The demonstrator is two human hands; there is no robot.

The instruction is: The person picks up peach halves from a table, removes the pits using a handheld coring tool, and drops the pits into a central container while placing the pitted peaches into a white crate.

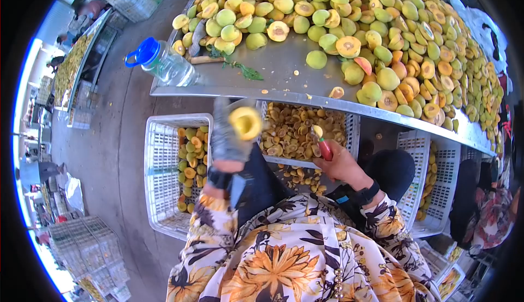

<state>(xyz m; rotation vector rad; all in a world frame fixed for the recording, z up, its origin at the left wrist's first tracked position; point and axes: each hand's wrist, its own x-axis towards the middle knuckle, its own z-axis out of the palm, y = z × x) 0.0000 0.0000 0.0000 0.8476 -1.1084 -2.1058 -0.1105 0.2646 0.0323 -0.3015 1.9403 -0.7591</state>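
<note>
My left hand [229, 138], in a grey glove and smeared by motion, holds a pitted yellow peach half [245, 123] with its hollow facing up. Below it on the left stands a white crate [153, 176] with peach halves inside. My right hand [343, 165] is closed round the red handle of a pitting tool [326, 149]. A pale yellow bit sits at the tool's tip, too small to make out. Under the tool is another crate [353, 138], holding brown pits and scraps [300, 127].
A metal table [229, 81] bears a large heap of halved peaches [382, 34]. Near its left corner stand a water bottle with a blue lid [164, 64] and a leafy sprig [245, 71]. White crates [445, 182] stand on the right, beside a person in floral clothing [491, 214].
</note>
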